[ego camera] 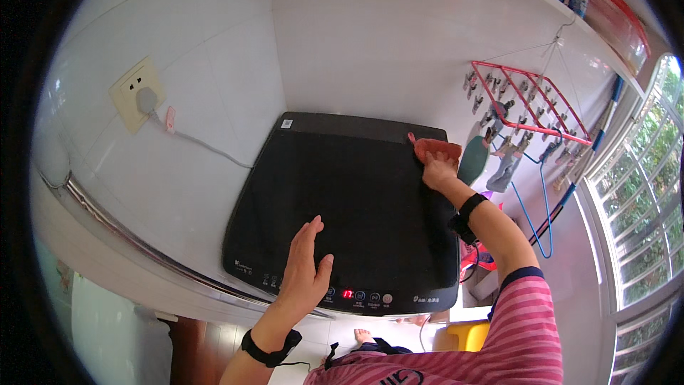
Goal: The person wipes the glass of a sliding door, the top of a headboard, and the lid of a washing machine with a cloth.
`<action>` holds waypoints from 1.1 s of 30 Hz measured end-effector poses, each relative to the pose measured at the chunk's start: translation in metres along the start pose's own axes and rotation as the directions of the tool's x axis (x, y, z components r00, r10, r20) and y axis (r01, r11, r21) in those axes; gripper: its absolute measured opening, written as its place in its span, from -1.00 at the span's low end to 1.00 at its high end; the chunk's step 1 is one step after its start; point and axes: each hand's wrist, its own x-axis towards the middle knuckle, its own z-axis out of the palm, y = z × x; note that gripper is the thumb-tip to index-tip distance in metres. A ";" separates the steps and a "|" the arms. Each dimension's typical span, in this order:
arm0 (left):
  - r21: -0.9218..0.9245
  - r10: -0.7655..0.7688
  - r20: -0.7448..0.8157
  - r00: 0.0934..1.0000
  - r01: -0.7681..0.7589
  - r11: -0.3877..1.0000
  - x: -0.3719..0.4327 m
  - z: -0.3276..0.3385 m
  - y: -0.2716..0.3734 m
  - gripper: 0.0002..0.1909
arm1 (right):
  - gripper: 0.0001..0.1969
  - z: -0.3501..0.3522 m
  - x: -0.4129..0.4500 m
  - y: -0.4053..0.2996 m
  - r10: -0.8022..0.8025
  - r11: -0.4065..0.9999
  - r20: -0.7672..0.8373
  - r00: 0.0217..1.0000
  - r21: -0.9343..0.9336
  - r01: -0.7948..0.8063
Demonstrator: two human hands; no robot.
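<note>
A black-topped washing machine point(342, 198) stands before me against the wall, with a lit red display on its front panel. At the lid's far right corner, my right hand point(441, 169) presses on a folded reddish cloth point(435, 149) with its fingers spread over it. A small loop on the cloth points left. My left hand point(305, 267) hovers over the front part of the lid, thumb apart from the fingers, holding nothing. It covers some of the panel's buttons. Each wrist wears a black strap.
A red clip hanger point(529, 101) hangs at the right, with a grey sock and a blue coat hanger point(545, 208) near it. A plug point(146, 100) sits in the left wall socket, its cord reaching the machine. A yellow stool point(470, 336) is at lower right, beside a barred window point(641, 192).
</note>
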 end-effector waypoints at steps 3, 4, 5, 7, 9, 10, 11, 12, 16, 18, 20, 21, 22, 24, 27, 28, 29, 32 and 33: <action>0.041 -0.040 -0.021 0.999 0.041 0.998 0.013 0.004 -0.002 -0.34 | -0.58 -0.008 -0.021 -0.050 -0.313 0.950 0.071 0.947 0.041 0.310; 0.031 -0.043 -0.039 0.998 0.044 0.999 0.017 0.004 -0.003 -0.34 | -0.59 -0.018 -0.042 -0.068 -0.507 0.862 0.091 0.857 0.036 0.506; 0.030 -0.042 -0.033 0.999 0.043 0.999 0.021 0.008 -0.004 -0.34 | -0.58 -0.005 -0.055 -0.071 -0.671 0.731 -0.057 0.739 0.117 0.672; 0.043 -0.076 -0.046 0.996 0.078 0.996 0.027 0.011 -0.008 -0.33 | -0.56 0.000 -0.086 -0.085 -0.872 0.415 -0.234 0.429 0.107 0.903; -0.016 -0.144 -0.046 0.988 0.144 0.990 0.030 0.011 -0.007 -0.34 | -0.56 -0.017 -0.091 -0.082 -0.938 0.317 -0.065 0.340 0.232 0.919; 0.030 -0.113 -0.046 0.993 0.114 0.993 0.033 0.012 -0.008 -0.34 | -0.55 -0.007 -0.073 -0.067 -0.891 0.439 -0.009 0.454 0.234 0.867; 0.076 -0.082 -0.046 0.996 0.085 0.994 0.035 0.013 -0.008 -0.34 | -0.54 -0.002 -0.049 -0.049 -0.828 0.553 0.047 0.558 0.229 0.801; 0.090 -0.112 -0.049 0.992 0.116 0.989 0.034 0.009 -0.007 -0.35 | -0.53 -0.014 -0.030 -0.045 -0.673 0.735 0.145 0.725 0.241 0.634; 0.103 -0.099 -0.059 0.993 0.105 0.989 0.037 0.011 -0.001 -0.34 | -0.48 -0.014 0.021 -0.012 -0.194 0.981 0.064 0.979 0.040 0.191; 0.099 -0.146 -0.054 0.988 0.151 0.984 0.039 0.012 0.004 -0.34 | -0.47 -0.005 0.020 -0.036 -0.148 0.987 0.168 0.975 -0.030 0.155; 0.100 -0.152 -0.069 0.986 0.159 0.982 0.035 0.009 0.001 -0.35 | -0.45 -0.012 -0.035 -0.071 -0.515 0.857 0.164 0.841 0.130 0.499; 0.095 -0.137 -0.068 0.988 0.143 0.985 0.035 0.010 0.003 -0.35 | -0.48 0.005 -0.059 -0.070 -0.700 0.711 0.061 0.711 0.148 0.688; 0.098 -0.147 -0.080 0.986 0.154 0.983 0.031 0.007 0.001 -0.35 | -0.49 0.000 -0.091 -0.076 -0.850 0.522 -0.033 0.526 0.082 0.849; 0.119 -0.162 -0.068 0.984 0.169 0.978 0.029 0.005 0.002 -0.35 | -0.51 -0.014 -0.110 -0.071 -0.943 0.318 -0.107 0.315 -0.010 0.948; 0.124 -0.147 -0.065 0.987 0.155 0.980 0.026 0.005 -0.001 -0.35 | -0.58 -0.006 -0.081 -0.033 -0.868 0.432 -0.079 0.490 0.363 0.826; 0.123 -0.149 -0.066 0.987 0.156 0.980 0.025 0.005 0.000 -0.35 | -0.59 -0.003 -0.065 -0.016 -0.766 0.608 -0.060 0.640 0.256 0.751; 0.124 -0.162 -0.054 0.985 0.168 0.978 0.024 0.005 0.001 -0.35 | -0.58 -0.005 -0.051 -0.003 -0.592 0.793 -0.004 0.806 0.179 0.583; 0.109 -0.153 -0.021 0.988 0.154 0.982 0.029 0.012 0.006 -0.36 | -0.52 0.021 -0.014 0.038 -0.292 0.947 -0.159 0.943 0.086 0.308; 0.105 -0.155 -0.018 0.988 0.156 0.982 0.030 0.013 0.006 -0.37 | -0.50 0.018 -0.012 0.035 -0.235 0.962 -0.106 0.966 0.117 0.246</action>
